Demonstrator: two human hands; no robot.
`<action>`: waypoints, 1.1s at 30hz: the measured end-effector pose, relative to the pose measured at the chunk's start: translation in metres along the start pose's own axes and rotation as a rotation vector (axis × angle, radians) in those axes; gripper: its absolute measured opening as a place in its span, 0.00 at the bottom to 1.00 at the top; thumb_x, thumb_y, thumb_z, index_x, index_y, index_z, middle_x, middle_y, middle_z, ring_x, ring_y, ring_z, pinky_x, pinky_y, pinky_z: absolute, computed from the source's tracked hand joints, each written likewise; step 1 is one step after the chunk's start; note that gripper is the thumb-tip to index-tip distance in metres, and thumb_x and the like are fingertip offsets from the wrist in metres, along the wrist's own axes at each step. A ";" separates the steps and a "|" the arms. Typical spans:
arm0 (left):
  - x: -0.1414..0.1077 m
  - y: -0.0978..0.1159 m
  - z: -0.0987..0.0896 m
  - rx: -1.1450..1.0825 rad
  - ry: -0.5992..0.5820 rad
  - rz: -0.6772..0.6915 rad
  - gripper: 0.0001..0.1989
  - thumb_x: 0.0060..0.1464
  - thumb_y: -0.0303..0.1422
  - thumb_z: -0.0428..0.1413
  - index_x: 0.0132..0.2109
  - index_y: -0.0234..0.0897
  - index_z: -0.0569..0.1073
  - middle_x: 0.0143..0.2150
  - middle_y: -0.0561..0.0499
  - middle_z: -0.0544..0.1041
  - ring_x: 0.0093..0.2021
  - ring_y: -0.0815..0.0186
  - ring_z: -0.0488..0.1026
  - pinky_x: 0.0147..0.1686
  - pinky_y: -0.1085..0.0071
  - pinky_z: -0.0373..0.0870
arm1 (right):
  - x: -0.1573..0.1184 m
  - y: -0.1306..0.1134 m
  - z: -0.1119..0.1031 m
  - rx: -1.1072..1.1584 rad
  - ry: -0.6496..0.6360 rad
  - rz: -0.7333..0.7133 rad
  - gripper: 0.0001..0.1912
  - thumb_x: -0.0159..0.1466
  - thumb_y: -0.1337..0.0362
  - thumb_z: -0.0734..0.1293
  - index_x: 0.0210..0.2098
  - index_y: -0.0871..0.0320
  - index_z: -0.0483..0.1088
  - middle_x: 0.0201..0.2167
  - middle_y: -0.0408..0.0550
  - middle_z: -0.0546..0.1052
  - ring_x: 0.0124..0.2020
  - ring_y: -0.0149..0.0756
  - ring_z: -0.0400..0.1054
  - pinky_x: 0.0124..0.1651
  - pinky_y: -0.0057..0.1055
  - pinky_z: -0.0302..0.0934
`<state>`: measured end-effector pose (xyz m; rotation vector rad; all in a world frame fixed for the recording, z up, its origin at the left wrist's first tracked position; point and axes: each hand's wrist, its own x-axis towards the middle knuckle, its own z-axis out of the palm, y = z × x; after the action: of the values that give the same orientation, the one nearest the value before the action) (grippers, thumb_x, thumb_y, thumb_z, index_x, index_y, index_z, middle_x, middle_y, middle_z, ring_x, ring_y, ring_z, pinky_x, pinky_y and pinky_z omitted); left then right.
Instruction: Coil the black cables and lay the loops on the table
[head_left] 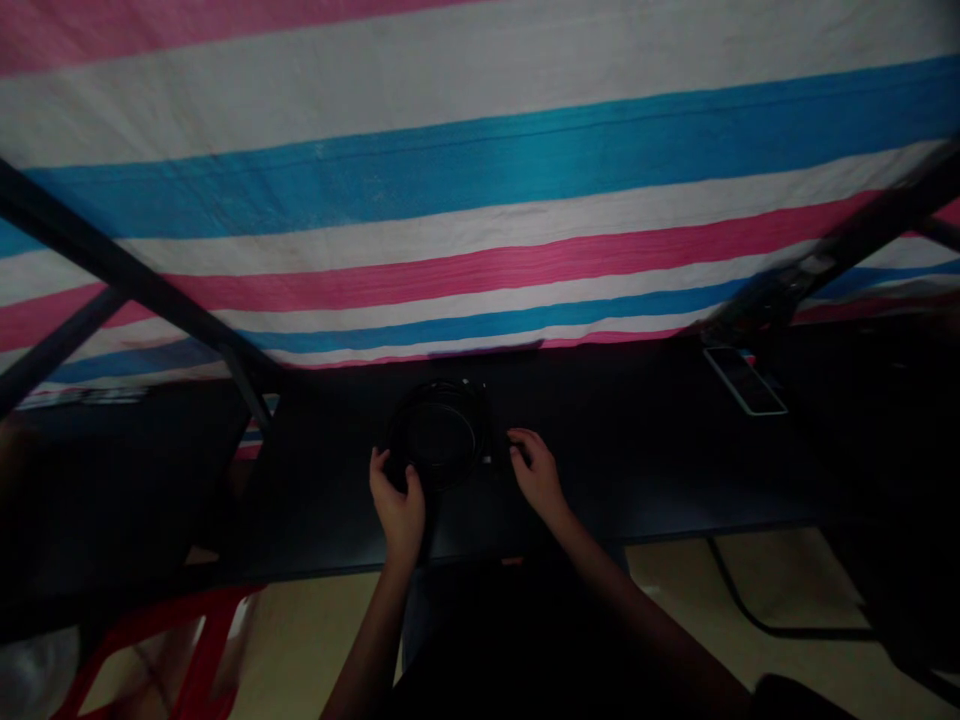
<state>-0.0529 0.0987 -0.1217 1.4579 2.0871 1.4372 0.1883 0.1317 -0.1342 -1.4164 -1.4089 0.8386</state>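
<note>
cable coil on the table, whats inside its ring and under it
Inside the ring, the dark table shows, too dim to make out more. Whatever lies under the coil itself is covered; the left hand is at its near left edge.

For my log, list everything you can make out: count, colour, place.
table: one, black, centre
striped sheet: one, white, blue and pink, behind the table
coiled cable: one, black, on the table
phone: one, dark screen with pale edge, table's right
frame bars: several, dark, left and right
stool or chair: one, red, lower left
curved tube: one, black, lower right
floor: one, pale yellowish, below the table
clothing: count unclear, dark, bottom centre
left hand: one, bare, grip at the cable's near left side
right hand: one, bare, right of the cable
forearms: two, bare, bottom centre
</note>
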 end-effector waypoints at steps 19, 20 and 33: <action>-0.030 0.036 0.010 0.369 -0.472 0.304 0.12 0.63 0.31 0.53 0.52 0.41 0.75 0.49 0.43 0.80 0.51 0.51 0.74 0.55 0.50 0.64 | -0.014 -0.008 0.015 0.069 -0.086 -0.023 0.12 0.66 0.67 0.61 0.42 0.55 0.77 0.40 0.52 0.79 0.40 0.42 0.76 0.43 0.39 0.72; -0.022 0.039 0.011 0.382 -0.508 0.310 0.11 0.62 0.31 0.54 0.50 0.42 0.76 0.47 0.43 0.80 0.49 0.51 0.74 0.52 0.52 0.66 | -0.016 -0.008 0.015 0.071 -0.075 -0.029 0.12 0.67 0.67 0.61 0.42 0.55 0.77 0.40 0.52 0.79 0.39 0.41 0.75 0.42 0.39 0.72; 0.031 0.082 0.037 0.392 -0.509 0.360 0.15 0.69 0.37 0.48 0.54 0.37 0.74 0.49 0.42 0.75 0.50 0.55 0.73 0.51 0.61 0.70 | -0.020 -0.013 0.014 0.061 -0.081 -0.139 0.12 0.65 0.71 0.60 0.40 0.55 0.75 0.38 0.50 0.77 0.41 0.41 0.74 0.46 0.39 0.68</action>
<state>0.0049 0.1477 -0.0640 2.1606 1.8994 0.6383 0.1690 0.1129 -0.1291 -1.2353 -1.5118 0.8492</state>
